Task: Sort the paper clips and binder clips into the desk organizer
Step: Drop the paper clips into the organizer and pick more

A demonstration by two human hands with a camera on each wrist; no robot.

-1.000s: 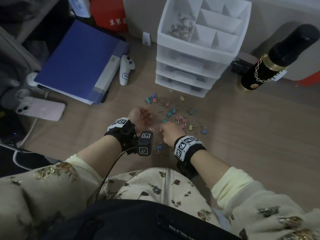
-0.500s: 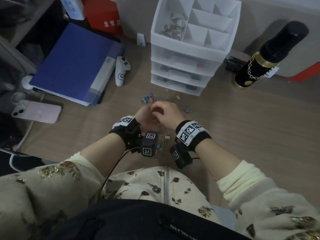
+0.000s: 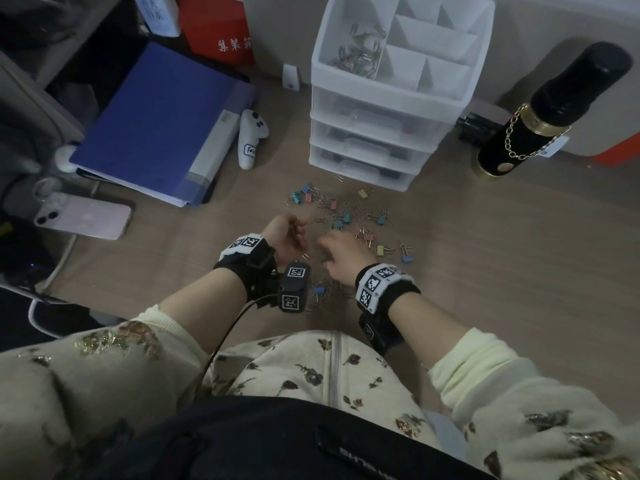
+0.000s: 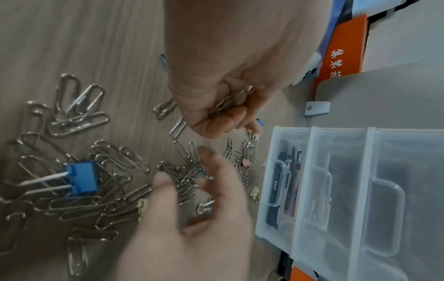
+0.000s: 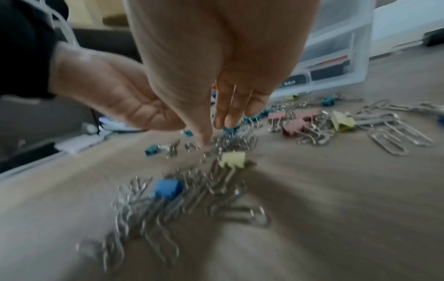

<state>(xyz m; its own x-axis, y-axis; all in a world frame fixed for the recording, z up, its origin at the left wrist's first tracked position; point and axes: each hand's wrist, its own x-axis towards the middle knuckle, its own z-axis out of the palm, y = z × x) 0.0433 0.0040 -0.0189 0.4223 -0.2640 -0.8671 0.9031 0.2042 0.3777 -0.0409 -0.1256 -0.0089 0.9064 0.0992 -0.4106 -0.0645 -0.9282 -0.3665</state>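
Fingers of the left hand (image 4: 225, 79) are curling around a bunch of silver wire paper clips (image 4: 230, 100), while the right hand (image 3: 341, 254) is reaching down, fingers loosely extended, into the scattered clips before the white plastic drawer organizer (image 3: 391, 109).

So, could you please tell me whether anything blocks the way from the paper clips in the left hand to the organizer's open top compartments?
Nothing visible does: bare desk and scattered clips lie between the left hand and the organizer, whose top is uncovered.
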